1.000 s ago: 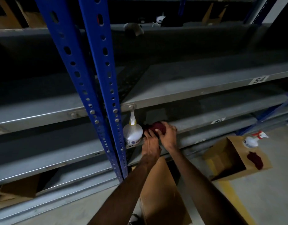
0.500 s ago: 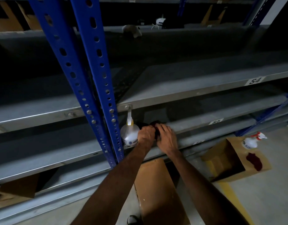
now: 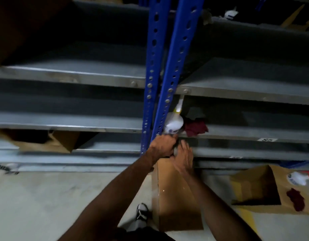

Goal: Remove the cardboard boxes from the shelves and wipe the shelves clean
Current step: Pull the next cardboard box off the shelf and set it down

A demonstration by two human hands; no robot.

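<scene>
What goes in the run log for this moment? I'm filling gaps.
left hand, right hand: at cardboard box top, grip unclear | red cloth, spray bottle: on shelf

Odds and ends around the racking, under dim light.

A white spray bottle point(image 3: 173, 123) stands just beside the blue perforated uprights point(image 3: 167, 70). Another spray bottle point(image 3: 297, 177), white with a red trigger, lies far right. A black-and-white shoe point(image 3: 142, 212) stands on the pale concrete floor point(image 3: 45, 197). Small white labels point(image 3: 266, 140), one reading S5, sit to the right; a yellow floor line point(image 3: 246, 221) runs below.
</scene>
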